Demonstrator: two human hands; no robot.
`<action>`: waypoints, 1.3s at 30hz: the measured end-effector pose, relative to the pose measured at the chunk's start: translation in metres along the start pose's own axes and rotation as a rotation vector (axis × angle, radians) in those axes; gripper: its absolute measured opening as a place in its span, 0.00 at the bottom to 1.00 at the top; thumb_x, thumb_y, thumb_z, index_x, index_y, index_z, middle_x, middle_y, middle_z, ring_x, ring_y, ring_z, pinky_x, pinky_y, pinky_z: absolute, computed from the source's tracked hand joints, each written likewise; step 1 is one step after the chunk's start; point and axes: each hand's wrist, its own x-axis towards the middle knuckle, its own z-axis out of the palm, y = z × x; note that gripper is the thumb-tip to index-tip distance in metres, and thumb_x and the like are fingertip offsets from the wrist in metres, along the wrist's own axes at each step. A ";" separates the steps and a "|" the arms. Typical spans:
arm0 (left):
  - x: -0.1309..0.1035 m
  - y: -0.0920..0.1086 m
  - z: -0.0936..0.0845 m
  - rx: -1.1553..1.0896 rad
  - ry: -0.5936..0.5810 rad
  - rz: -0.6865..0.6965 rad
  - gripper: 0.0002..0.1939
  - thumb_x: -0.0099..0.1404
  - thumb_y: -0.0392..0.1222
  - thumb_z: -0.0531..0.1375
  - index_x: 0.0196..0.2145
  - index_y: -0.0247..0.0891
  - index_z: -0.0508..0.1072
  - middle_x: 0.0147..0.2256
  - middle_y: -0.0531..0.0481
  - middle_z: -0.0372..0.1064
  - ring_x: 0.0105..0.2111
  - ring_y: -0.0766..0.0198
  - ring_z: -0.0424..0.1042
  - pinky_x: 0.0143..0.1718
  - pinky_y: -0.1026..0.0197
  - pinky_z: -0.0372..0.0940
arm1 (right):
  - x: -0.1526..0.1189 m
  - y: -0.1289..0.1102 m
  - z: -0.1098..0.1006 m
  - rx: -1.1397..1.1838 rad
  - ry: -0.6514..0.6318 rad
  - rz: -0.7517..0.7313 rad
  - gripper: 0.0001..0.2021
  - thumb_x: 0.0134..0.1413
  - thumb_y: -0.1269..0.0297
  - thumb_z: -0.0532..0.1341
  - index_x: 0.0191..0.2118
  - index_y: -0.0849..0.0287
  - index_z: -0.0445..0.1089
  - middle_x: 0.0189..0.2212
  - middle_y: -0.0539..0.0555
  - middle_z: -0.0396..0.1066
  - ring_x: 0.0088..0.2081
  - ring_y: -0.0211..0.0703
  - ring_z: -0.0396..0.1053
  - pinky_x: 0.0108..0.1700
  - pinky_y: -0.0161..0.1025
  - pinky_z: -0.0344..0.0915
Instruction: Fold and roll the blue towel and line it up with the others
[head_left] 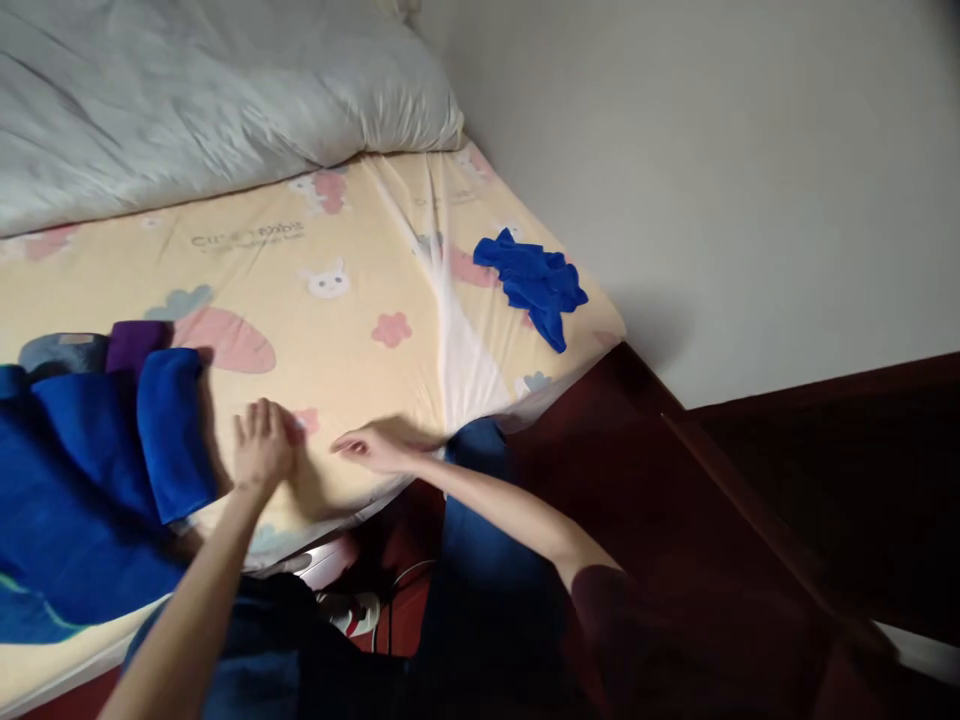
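My left hand (262, 445) rests on or just over the yellow patterned bed sheet (352, 290), its fingers a little apart and nothing in them. To its left lies a rolled or folded blue cloth (176, 430). Across from it, my right hand (373, 450) is held low over the sheet near the bed's front edge. Its fingers point left, half curled, with a gap beside the thumb and nothing visible in it. A crumpled blue cloth (532, 280) lies farther off, near the bed's right corner.
More blue cloth (75, 500), a purple folded piece (137, 345) and a grey one (64, 352) are heaped at left. A large pale quilt (225, 100) covers the bed's back. A white wall (712, 180) stands at right. A cable (397, 580) hangs below the bed edge.
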 end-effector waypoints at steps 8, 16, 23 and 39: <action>-0.081 0.141 0.040 -0.263 0.172 -0.032 0.31 0.70 0.41 0.52 0.69 0.34 0.61 0.70 0.33 0.56 0.73 0.44 0.51 0.72 0.36 0.45 | -0.080 0.019 -0.286 -0.630 0.832 0.377 0.17 0.58 0.74 0.56 0.48 0.60 0.79 0.56 0.63 0.73 0.60 0.48 0.69 0.61 0.44 0.67; -0.078 0.131 0.039 -0.298 0.159 -0.031 0.29 0.69 0.41 0.52 0.67 0.36 0.64 0.69 0.35 0.58 0.72 0.44 0.53 0.71 0.37 0.48 | -0.129 0.031 -0.391 -0.765 1.158 0.849 0.22 0.53 0.78 0.55 0.52 0.64 0.77 0.64 0.68 0.64 0.65 0.61 0.56 0.66 0.61 0.55; -0.098 0.132 0.023 -0.463 0.059 -0.037 0.25 0.69 0.46 0.52 0.61 0.39 0.70 0.65 0.38 0.64 0.69 0.44 0.58 0.71 0.38 0.52 | -0.116 0.016 -0.317 -0.770 1.001 0.456 0.22 0.59 0.80 0.50 0.47 0.61 0.80 0.48 0.62 0.75 0.56 0.49 0.67 0.64 0.45 0.62; -0.299 0.174 -0.005 -1.201 -0.295 -0.616 0.34 0.61 0.66 0.62 0.58 0.43 0.71 0.60 0.37 0.71 0.61 0.43 0.71 0.64 0.43 0.66 | -0.205 -0.051 0.007 -0.107 0.454 0.055 0.13 0.61 0.70 0.58 0.36 0.52 0.81 0.37 0.55 0.77 0.41 0.47 0.77 0.47 0.43 0.74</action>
